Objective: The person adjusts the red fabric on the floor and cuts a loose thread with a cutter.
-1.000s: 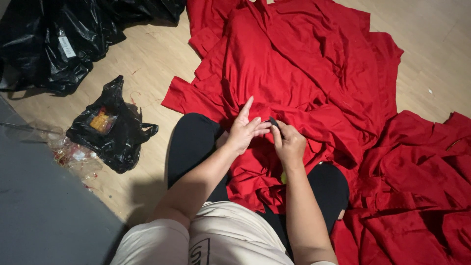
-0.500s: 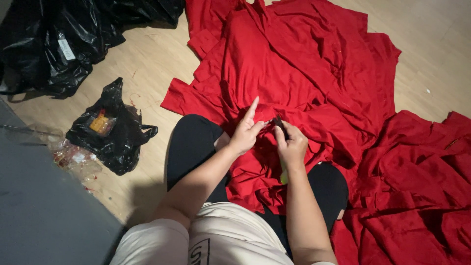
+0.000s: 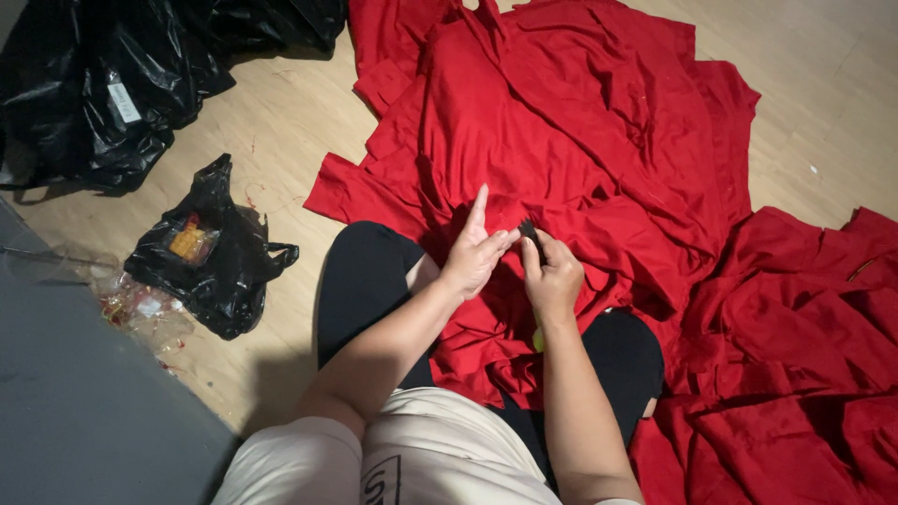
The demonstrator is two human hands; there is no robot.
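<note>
Hands [image 3: 514,257] together, fingers pinching red cloth [image 3: 561,159] and small dark tool [image 3: 529,230].

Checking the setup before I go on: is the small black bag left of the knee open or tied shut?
Open. The small black bag gapes at the top, showing a yellow-orange packet inside; its handles hang loose, untied.

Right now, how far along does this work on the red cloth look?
Hard to say what is done: a second heap of red fabric lies apart at the right, finished or not I cannot tell. In hand: the left hand and right hand pinch one spot of the red garment over the lap, with a small dark thing between the fingers. That large piece lies mostly spread ahead.
</note>
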